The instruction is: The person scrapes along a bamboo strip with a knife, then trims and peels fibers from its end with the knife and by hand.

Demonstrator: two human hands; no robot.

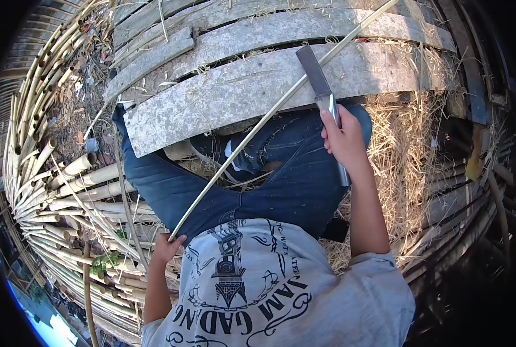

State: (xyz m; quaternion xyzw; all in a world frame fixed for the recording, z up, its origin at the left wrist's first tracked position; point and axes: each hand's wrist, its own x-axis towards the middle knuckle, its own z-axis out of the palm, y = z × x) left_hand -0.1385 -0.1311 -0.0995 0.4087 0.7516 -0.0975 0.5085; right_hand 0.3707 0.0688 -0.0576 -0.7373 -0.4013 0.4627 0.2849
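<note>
My left hand, beside my left hip, is closed on the near end of a long, thin bamboo strip. The strip runs diagonally across my lap and over the wooden planks to the upper right. In my right hand is a knife with a broad, dark, squarish blade and a shiny metal tube handle. Its blade lies across the strip, apparently against it, above the nearest plank; whether the edge cuts in cannot be seen. My fingers wrap round the handle near the blade.
Many cut bamboo poles are stacked on the left, their ends pointing various ways. Pale shavings cover the ground on the right. A short loose board lies on the planks. My legs are bent under the nearest plank.
</note>
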